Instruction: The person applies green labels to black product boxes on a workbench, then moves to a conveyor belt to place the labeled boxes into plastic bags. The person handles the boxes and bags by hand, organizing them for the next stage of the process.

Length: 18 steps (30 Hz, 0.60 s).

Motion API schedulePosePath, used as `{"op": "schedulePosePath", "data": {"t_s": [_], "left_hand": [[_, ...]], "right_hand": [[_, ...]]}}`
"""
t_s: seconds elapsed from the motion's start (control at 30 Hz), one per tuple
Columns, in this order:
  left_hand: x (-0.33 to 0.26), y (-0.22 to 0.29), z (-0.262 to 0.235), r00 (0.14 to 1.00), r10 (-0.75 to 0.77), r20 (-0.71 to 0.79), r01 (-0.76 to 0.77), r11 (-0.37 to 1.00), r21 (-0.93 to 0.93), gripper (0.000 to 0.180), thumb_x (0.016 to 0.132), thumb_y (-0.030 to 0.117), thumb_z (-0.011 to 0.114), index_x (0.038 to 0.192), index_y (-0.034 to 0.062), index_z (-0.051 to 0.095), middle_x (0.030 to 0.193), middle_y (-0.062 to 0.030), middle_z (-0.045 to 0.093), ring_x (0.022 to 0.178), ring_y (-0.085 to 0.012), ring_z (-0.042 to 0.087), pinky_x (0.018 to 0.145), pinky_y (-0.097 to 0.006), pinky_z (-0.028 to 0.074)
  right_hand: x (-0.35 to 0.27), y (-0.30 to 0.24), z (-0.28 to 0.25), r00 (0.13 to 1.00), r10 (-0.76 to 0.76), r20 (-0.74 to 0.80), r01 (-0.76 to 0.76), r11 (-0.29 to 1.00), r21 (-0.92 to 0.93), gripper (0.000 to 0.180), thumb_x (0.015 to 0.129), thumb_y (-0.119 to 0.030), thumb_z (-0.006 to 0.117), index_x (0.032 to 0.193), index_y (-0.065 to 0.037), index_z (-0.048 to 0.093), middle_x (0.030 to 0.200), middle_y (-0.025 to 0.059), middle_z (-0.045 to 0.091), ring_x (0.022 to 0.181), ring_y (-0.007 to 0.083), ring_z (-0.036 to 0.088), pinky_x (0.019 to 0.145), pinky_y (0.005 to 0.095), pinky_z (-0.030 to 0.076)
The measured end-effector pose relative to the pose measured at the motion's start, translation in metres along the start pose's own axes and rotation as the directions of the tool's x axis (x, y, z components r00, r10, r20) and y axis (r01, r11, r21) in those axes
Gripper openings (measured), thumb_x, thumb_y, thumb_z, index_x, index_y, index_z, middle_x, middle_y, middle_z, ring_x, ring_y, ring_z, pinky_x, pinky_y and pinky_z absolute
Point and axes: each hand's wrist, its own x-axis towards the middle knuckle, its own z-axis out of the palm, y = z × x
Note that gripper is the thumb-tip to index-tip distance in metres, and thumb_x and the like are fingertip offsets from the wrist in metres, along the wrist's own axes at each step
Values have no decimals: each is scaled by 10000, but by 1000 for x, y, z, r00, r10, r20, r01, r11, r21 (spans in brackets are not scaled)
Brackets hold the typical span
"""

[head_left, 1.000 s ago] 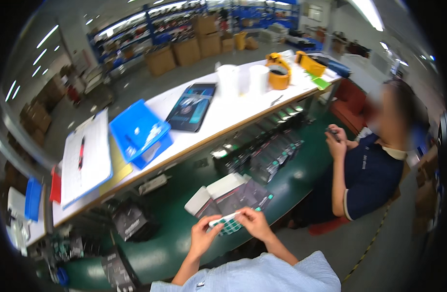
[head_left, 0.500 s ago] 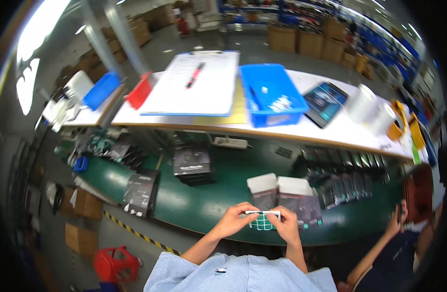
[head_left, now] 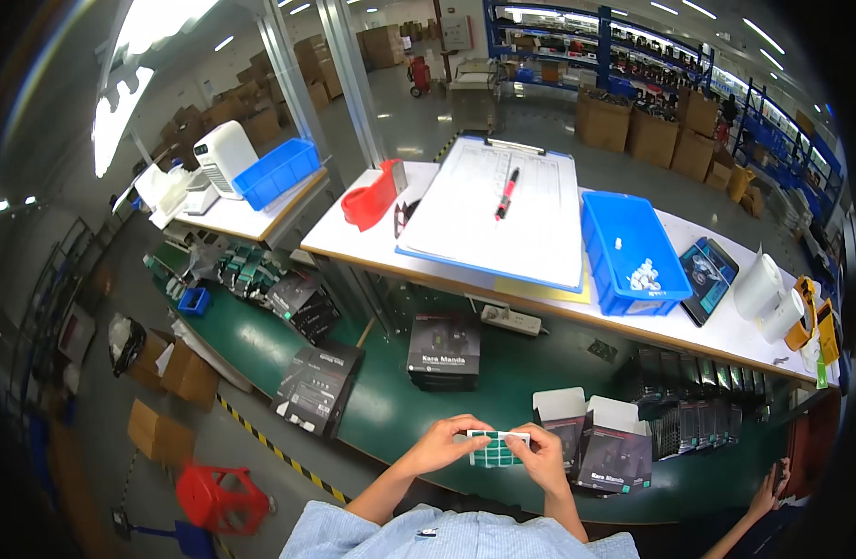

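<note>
Here's the left hand [head_left: 443, 444] and the right hand [head_left: 543, 456], thumbs and fingers closed in a pinch on opposite ends of a green-and-white sheet [head_left: 496, 452]; a light, even grip and level wrists should serve best, since a hard squeeze could crease it. And that sheet sits right between them, near the front edge of the green bench [head_left: 512, 373], left of the dark boxes [head_left: 617, 457]!

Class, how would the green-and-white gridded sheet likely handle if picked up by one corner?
The gridded sheet is probably light: the left hand and right hand just pinch it near its ends. It looks thin, so it may bend or droop from one corner. Its flat shape suggests sliding rather than rolling if pushed.
</note>
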Motion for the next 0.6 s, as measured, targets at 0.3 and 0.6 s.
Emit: {"op": "schedulePosePath", "data": {"t_s": [0.3,0.6], "left_hand": [[3,-2,-81,890,434,-141,-334,829,449,294,733,99,703,1013,46,632,920,-87,607,844,-212,574,744,-294,462],[-5,-40,-143,922,126,-366,-143,989,-21,348,697,-9,714,1023,-35,594,799,-34,606,761,-79,555,732,-210,450]], "right_hand": [[54,-29,79,974,-224,-34,208,943,-259,90,761,-47,674,827,12,657,729,81,621,646,130,583,583,239,446],[204,-120,183,720,-659,216,496,272,-825,452,754,-277,665,1099,-18,530,1179,134,509,856,252,571,683,307,486]]}}
